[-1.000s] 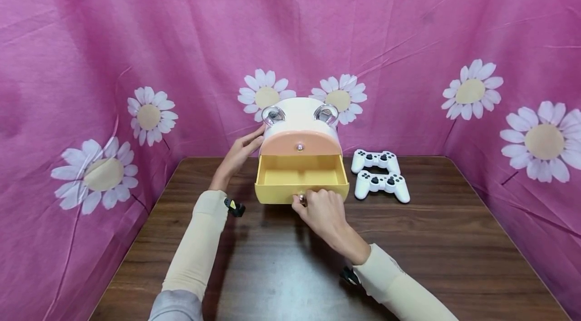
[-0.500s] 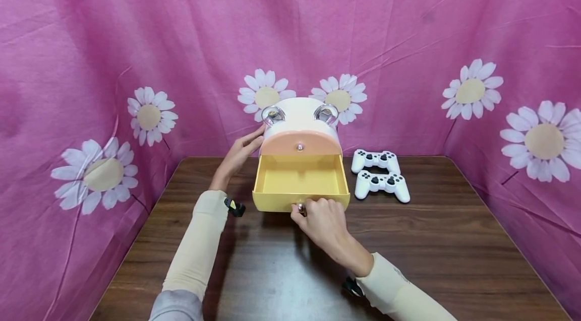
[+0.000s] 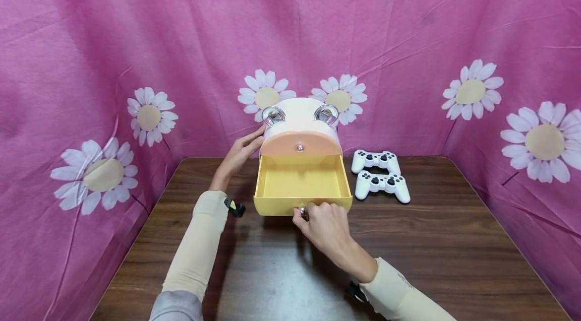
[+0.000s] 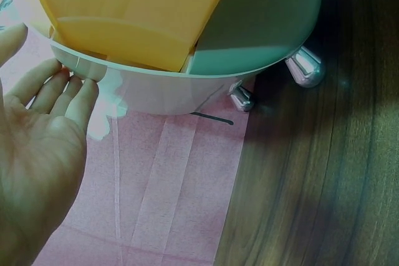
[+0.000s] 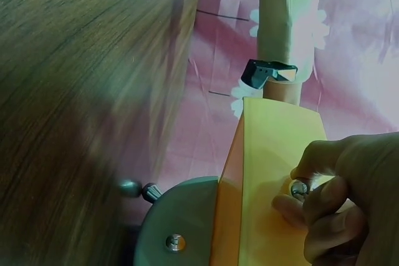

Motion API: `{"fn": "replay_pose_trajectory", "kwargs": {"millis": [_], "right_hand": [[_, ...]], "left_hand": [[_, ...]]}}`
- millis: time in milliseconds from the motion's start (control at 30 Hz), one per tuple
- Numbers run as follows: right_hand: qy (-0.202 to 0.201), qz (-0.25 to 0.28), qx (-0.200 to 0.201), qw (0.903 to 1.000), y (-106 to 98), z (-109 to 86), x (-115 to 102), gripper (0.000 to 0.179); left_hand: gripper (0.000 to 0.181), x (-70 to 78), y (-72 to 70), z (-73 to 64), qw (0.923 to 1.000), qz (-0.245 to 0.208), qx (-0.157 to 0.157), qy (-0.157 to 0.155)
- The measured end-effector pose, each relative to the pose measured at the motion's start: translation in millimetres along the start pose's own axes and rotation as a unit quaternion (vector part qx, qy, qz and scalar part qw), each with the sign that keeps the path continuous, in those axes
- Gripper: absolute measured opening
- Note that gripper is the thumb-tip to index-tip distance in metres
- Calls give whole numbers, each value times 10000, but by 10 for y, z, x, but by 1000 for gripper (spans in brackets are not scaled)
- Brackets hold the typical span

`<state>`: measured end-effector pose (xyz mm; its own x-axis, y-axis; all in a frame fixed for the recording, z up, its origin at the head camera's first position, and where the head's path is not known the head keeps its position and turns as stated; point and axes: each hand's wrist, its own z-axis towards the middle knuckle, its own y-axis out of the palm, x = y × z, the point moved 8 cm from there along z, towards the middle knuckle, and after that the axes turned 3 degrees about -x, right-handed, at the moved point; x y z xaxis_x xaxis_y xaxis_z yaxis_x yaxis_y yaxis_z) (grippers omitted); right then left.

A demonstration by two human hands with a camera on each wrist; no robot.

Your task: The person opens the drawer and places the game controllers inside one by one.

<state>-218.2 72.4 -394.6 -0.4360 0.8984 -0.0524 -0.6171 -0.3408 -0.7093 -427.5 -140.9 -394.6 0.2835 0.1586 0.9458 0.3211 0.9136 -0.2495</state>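
Note:
A small white drawer cabinet point(image 3: 299, 115) with two silver rings stands at the table's far middle. Its peach top drawer point(image 3: 279, 144) is closed, while the yellow drawer point(image 3: 275, 206) below is pulled well out, and no contents show inside. My right hand point(image 3: 328, 229) pinches the round silver knob point(image 5: 300, 189) on the yellow drawer's front. My left hand point(image 3: 237, 158) rests against the cabinet's left side with fingers fairly straight, as the left wrist view also shows. A green bottom drawer point(image 4: 262, 23), closed, appears in both wrist views.
Two white game controllers, one farther back point(image 3: 363, 161) and one nearer point(image 3: 382, 185), lie just right of the cabinet. Silver feet point(image 4: 305, 68) hold the cabinet above the brown wooden table point(image 3: 436, 240). Pink cloth point(image 3: 386, 34) printed with daisies hangs around the back and sides.
The yellow drawer has slid farther out toward me, with my right hand moving along on its knob. My left hand and the controllers have stayed in place.

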Motion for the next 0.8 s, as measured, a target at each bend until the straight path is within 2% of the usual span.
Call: {"fn": "replay_pose_trajectory", "kwargs": {"millis": [467,800], "right_hand": [[55,177,-129,9997,8,-36,20,46],[60,304,-209,9993,19,-38,30,50]], "left_hand": [[56,-30,-33,-2,9998,192,86,17],[54,-4,-2,-1,10000,9,14,54]]}}
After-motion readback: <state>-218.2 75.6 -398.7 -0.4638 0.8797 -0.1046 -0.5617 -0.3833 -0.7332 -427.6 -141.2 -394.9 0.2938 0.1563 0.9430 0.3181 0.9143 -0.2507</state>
